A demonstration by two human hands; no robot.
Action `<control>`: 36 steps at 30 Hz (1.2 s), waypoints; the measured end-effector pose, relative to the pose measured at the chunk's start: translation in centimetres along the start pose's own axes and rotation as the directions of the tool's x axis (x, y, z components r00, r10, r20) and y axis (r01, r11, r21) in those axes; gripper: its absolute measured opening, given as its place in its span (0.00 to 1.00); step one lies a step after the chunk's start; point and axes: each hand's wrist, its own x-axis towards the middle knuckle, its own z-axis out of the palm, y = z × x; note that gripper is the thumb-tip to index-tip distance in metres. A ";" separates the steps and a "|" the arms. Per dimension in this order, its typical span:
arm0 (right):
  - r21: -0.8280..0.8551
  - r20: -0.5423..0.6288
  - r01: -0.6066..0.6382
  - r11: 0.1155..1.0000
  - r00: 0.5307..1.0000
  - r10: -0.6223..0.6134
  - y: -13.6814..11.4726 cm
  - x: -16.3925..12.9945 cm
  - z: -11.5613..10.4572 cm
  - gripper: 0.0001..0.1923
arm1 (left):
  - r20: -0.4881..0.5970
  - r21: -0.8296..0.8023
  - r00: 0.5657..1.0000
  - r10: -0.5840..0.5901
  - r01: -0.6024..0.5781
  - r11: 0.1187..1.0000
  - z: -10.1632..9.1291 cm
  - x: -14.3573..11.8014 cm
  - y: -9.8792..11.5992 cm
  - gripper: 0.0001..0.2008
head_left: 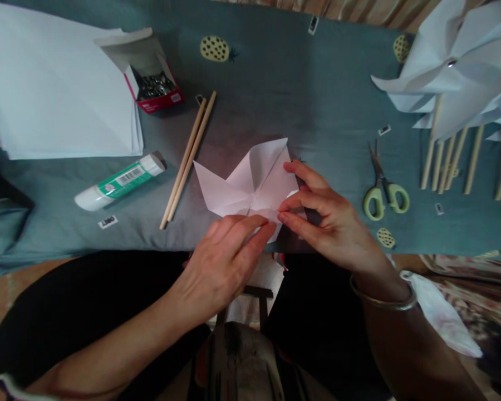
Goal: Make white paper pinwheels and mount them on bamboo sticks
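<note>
Item: folded white paper pinwheel blank (250, 181), lying flat at the centre of the frame on a grey-blue cloth-covered desk (300, 89), close to the near edge. It is judged very light, thin and limp — easily creased, torn or shifted by a careless touch, yet not slippery on the cloth; it is best taken by pinching a free corner tip while the middle is pressed down, not gripped across the folds. Left hand (223, 253): laid low over the near edge of the paper, fingers extended and nearly closed together, the tips pressed on the sheet by its centre; nothing is clasped. Right hand (325, 220): partly curled, thumb and forefinger pinched on a flap at the paper's right side, other fingers loosely bent; a bangle is worn at the wrist. Containers: one small red-and-white cardboard box (152, 78), upper left of the frame, lid flap raised, filled with small dark metal pieces — pins or tacks, too small to be told. Beside it, a stack of white sheets (54, 89). Below that, a glue stick (119, 181) laid on its side. Two wooden sticks (187, 159) are placed left of the paper. Green-handled scissors (382, 189) are placed at right, shut. Finished white pinwheels (455, 72) on sticks are ranged at the upper right.
</note>
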 end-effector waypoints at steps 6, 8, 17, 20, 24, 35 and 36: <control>-0.069 -0.122 -0.011 0.998 0.992 0.002 -0.3 0.4 1.4 0.04 | -0.009 0.036 1.000 0.005 -0.005 0.999 0.6 -0.9 -0.1 0.16; -0.089 -0.143 -0.016 0.996 0.990 0.003 -0.4 0.5 1.8 0.03 | -0.004 0.048 1.000 0.008 -0.008 0.999 0.8 -1.0 -0.1 0.16; -0.124 -0.213 -0.033 0.992 0.977 0.006 -0.6 0.6 2.6 0.05 | 0.064 0.095 0.997 0.036 -0.042 0.995 0.8 -1.4 -0.4 0.18; -0.104 -0.217 -0.034 0.994 0.976 0.011 -0.6 0.6 2.7 0.05 | 0.064 0.099 0.997 0.032 -0.038 0.994 1.0 -1.5 -0.4 0.19; -0.102 -0.223 -0.031 0.994 0.975 0.008 -0.6 0.7 2.8 0.04 | 0.064 0.112 0.997 0.051 -0.058 0.992 1.0 -1.3 -0.3 0.18; -0.185 -0.229 -0.026 0.982 0.973 -0.017 -0.9 0.7 2.8 0.05 | 0.046 0.105 0.997 0.065 -0.069 0.992 0.9 -1.2 -0.4 0.19; -0.193 -0.228 -0.028 0.981 0.974 -0.016 -0.9 0.8 2.8 0.04 | 0.045 0.110 0.997 0.065 -0.070 0.991 0.9 -1.2 -0.4 0.19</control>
